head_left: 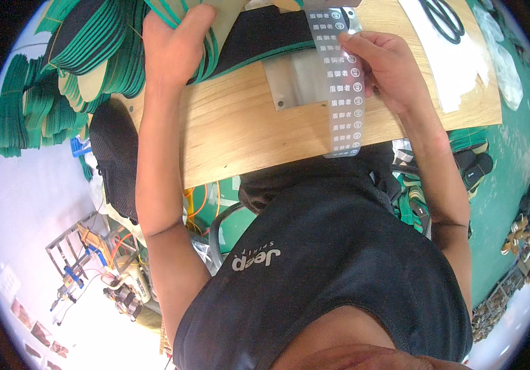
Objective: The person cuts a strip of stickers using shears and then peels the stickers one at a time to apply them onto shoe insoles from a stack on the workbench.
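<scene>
My left hand (175, 46) is closed around a bunch of green-edged insoles (223, 28) at the table's far left; some of its fingers are hidden. Beside it, a black insole (265, 34) with a green edge lies on the wooden table. My right hand (391, 71) pinches a long transparent strip of labels (342, 102) with white print, thumb and forefinger at its right edge. The strip hangs toward the table's near edge, crossing the right end of the black insole. Partly beneath the strip lies a flat greyish plate (295, 83).
Thick stacks of green-edged insoles (101, 46) crowd the table's left end. A black shoe (114, 157) is left of my left forearm. White backing sheets (447, 61) with black loops (443, 21) lie at the right end. More insoles (416, 200) sit below the table's right side.
</scene>
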A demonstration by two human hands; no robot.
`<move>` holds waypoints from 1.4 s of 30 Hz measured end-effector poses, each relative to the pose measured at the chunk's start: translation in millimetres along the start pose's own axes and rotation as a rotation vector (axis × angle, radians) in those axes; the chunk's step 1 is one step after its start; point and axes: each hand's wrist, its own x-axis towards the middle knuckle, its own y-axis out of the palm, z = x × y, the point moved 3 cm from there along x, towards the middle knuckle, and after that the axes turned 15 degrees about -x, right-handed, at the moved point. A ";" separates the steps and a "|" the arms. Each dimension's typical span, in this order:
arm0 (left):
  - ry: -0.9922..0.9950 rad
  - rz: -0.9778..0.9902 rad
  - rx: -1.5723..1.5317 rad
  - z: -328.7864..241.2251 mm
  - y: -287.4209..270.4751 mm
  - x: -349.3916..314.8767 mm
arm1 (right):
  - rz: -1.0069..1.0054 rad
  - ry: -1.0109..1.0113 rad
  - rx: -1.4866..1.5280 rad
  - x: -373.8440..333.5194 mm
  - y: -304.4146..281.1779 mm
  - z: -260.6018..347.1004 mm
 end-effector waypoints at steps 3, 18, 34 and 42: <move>-0.114 0.008 0.047 -6.3 0.5 -0.1 | -0.004 0.014 -0.003 0.5 2.5 0.4; -0.121 0.106 0.219 -20.6 9.4 -0.6 | -0.003 -0.017 -0.126 3.9 3.6 -10.0; -0.101 0.095 0.454 4.4 -15.7 -5.8 | -0.012 0.019 -0.084 -2.4 4.7 5.1; -0.267 0.295 0.482 -15.4 42.6 -5.1 | -0.102 0.005 -0.043 -8.7 9.1 1.6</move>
